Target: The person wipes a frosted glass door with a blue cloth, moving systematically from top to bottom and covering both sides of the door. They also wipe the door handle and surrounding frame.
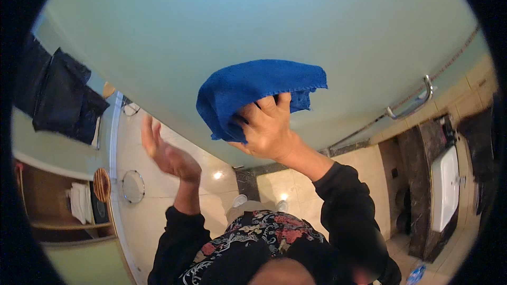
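Note:
A blue cloth (253,79) lies spread against a pale green frosted panel (264,16), which looks like a glass door. My right hand (269,126) grips the cloth from below and presses it to the panel; the fingertips are hidden in its folds. Off to the left, my left hand (171,155) is raised in the air beside the panel's edge, slightly blurred. Its fingers are extended and it holds nothing.
A curved metal handle (414,100) sits on the panel's right side. Far right is a white sink (446,190) on a dark counter. Dark clothes (66,97) hang at left, above a wooden shelf (63,227) with folded white towels (81,203).

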Demonstrator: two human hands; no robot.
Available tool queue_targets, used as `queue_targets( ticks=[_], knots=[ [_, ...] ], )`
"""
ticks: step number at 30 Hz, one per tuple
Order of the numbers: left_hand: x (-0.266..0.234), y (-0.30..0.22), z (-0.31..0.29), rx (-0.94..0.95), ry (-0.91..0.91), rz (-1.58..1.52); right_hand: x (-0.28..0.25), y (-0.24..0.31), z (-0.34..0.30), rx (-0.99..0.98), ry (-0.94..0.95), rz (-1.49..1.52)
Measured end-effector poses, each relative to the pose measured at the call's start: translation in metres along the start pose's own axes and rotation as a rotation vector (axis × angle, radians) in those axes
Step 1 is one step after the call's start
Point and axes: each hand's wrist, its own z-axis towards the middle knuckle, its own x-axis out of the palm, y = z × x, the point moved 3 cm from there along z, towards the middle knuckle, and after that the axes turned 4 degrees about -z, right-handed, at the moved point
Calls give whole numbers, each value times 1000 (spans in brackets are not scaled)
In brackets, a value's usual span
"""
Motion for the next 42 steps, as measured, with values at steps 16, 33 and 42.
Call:
queue_targets(
  ticks=[16, 33, 42],
  knots=[
    [68, -68, -26, -318, 194, -290, -29, -29, 37, -172, -100, 275],
    [74, -81, 103, 680, -237, 305, -30, -22, 112, -227, -173, -252],
    [76, -88, 136, 681, -239, 471, -22, -23, 136, -307, -268, -374]
  ],
)
